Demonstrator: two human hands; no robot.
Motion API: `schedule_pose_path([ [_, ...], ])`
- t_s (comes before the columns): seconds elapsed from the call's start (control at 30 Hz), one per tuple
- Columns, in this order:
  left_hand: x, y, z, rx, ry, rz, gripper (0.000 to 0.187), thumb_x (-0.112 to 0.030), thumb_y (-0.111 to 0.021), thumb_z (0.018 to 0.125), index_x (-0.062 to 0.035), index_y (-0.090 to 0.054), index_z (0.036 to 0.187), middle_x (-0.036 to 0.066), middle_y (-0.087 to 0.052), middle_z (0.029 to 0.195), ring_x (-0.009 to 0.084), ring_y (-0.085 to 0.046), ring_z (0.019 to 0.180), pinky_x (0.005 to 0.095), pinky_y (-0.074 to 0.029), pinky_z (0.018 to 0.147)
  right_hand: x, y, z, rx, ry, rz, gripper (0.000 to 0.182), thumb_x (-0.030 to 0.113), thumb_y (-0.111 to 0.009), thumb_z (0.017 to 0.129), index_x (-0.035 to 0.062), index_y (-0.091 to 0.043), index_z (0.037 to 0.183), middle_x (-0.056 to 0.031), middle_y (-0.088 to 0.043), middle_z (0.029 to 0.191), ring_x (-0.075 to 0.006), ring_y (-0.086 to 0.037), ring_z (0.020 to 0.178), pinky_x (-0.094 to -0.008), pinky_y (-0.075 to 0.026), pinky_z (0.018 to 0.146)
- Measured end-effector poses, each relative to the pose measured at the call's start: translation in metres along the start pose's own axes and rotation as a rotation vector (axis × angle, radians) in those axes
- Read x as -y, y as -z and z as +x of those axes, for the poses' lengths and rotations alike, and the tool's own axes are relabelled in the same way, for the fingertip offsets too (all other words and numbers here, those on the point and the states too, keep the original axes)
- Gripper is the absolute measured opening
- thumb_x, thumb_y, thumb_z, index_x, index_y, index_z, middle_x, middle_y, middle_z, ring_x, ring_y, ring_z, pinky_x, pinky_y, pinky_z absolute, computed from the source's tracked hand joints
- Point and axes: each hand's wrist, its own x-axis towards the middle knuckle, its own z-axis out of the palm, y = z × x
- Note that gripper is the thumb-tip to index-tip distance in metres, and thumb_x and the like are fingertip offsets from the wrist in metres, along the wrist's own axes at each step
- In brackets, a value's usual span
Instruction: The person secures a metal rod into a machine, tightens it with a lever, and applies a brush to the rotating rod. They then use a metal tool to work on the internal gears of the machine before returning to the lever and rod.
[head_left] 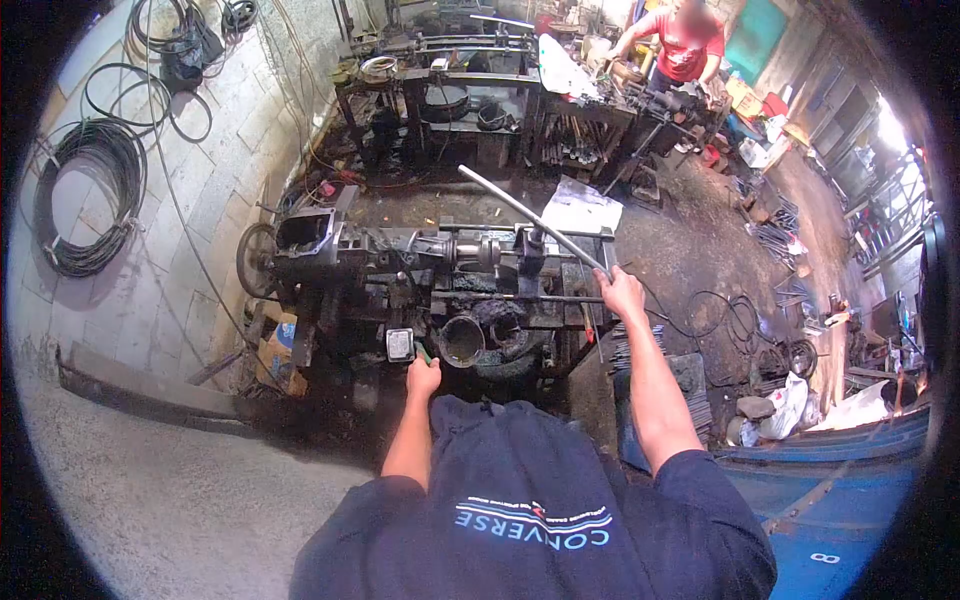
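My right hand (622, 290) is wrapped round the lower end of a long grey metal rod (530, 215), which slants up and left over the lathe (400, 250). Down at the left, my left hand (424, 376) is closed at the lathe's front side, with a bit of something green (424, 354) at its fingers. Just above that hand is a small pale square plate (400, 345). Beside it, to the right, stands a round metal can (462, 340). A horizontal bar (530, 297) runs along the lathe's front, below the rod.
A handwheel (257, 262) is at the lathe's left end. White paper (582, 207) lies behind the lathe. Another person (690, 45) in red works at a far bench. Coiled cable (90, 198) hangs on the left wall; hoses (735, 318) and metal bars (685, 385) lie right.
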Motion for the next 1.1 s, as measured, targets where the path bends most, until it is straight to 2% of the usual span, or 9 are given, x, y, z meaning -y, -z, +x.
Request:
schedule_pose_path([
  [0.23,0.006,-0.005,0.006,0.018,0.031,-0.025,0.047,-0.034,-0.061,0.089,0.0021,-0.059,0.120,0.029,-0.065,0.108,0.0447,-0.061,0.105,0.0499,-0.048,0.090,0.001,0.000,0.002,0.005,-0.012,-0.014,0.058,0.058,-0.052,0.091,0.0027,-0.062,0.105,-0.0288,-0.067,0.098,-0.0463,-0.063,0.099,-0.0548,-0.048,0.085],
  [0.8,0.012,-0.012,0.013,0.030,0.055,-0.108,0.051,-0.032,-0.061,0.088,0.0011,-0.055,0.126,0.029,-0.065,0.106,0.0440,-0.062,0.103,0.0496,-0.049,0.090,0.009,0.008,-0.004,0.022,-0.028,-0.002,0.052,0.053,-0.054,0.092,0.0032,-0.063,0.104,-0.0265,-0.068,0.097,-0.0443,-0.064,0.099,-0.0538,-0.049,0.084],
  [1.1,0.015,-0.011,0.017,0.068,0.063,-0.103,0.053,-0.033,-0.060,0.088,0.0005,-0.053,0.129,0.028,-0.063,0.113,0.0431,-0.060,0.109,0.0489,-0.047,0.092,0.010,0.007,-0.003,0.024,-0.024,-0.002,0.054,0.055,-0.054,0.092,0.0032,-0.062,0.103,-0.0268,-0.067,0.095,-0.0447,-0.064,0.098,-0.0543,-0.049,0.083],
])
